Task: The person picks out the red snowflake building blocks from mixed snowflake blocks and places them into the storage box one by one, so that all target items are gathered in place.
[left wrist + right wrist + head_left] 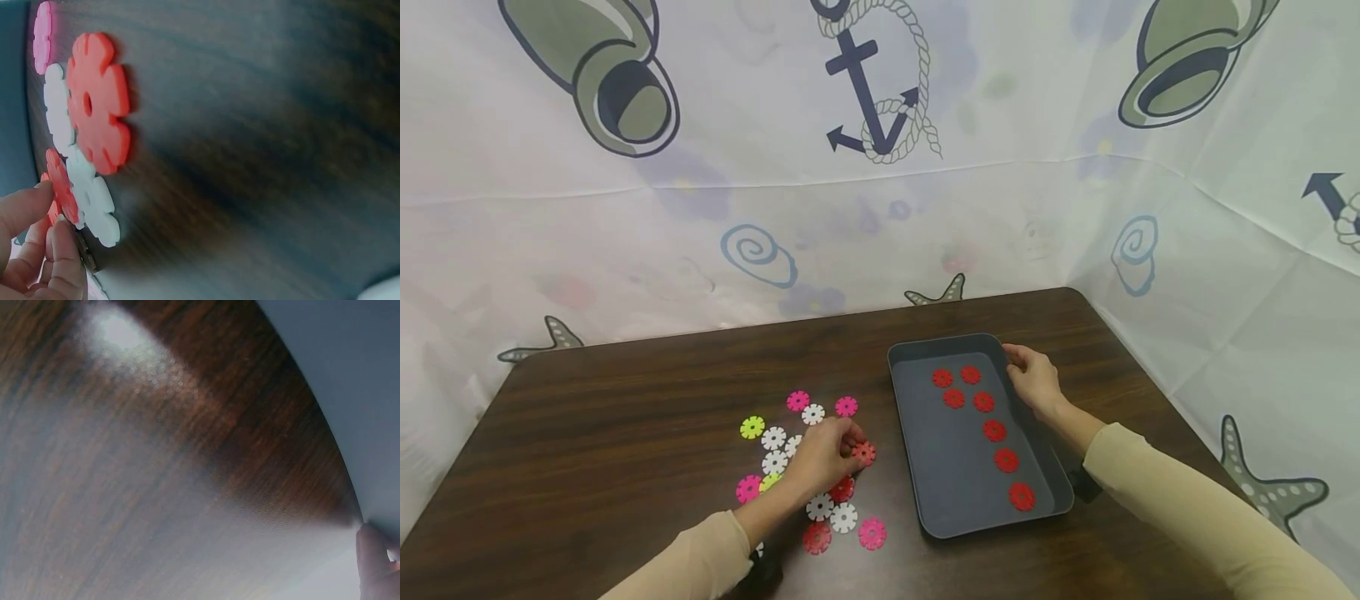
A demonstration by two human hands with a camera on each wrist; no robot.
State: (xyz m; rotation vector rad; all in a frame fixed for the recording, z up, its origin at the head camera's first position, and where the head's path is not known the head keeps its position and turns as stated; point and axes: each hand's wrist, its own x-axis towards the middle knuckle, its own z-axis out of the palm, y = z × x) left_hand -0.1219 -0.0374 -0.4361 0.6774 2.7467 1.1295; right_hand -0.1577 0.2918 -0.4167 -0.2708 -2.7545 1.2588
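In the head view my left hand pinches a red notched plastic disc between thumb and fingertips, over a cluster of loose discs. Under and around that hand lie white discs, pink discs, yellow-green discs and other red ones. The left wrist view shows a red disc close up, near white ones. At the right, my right hand holds the far right rim of a dark grey tray. Several red discs lie flat inside it.
The brown wooden table bears everything. A white printed cloth hangs behind its far edge and along the right side. The tray's raised walls stand between the loose discs and my right arm.
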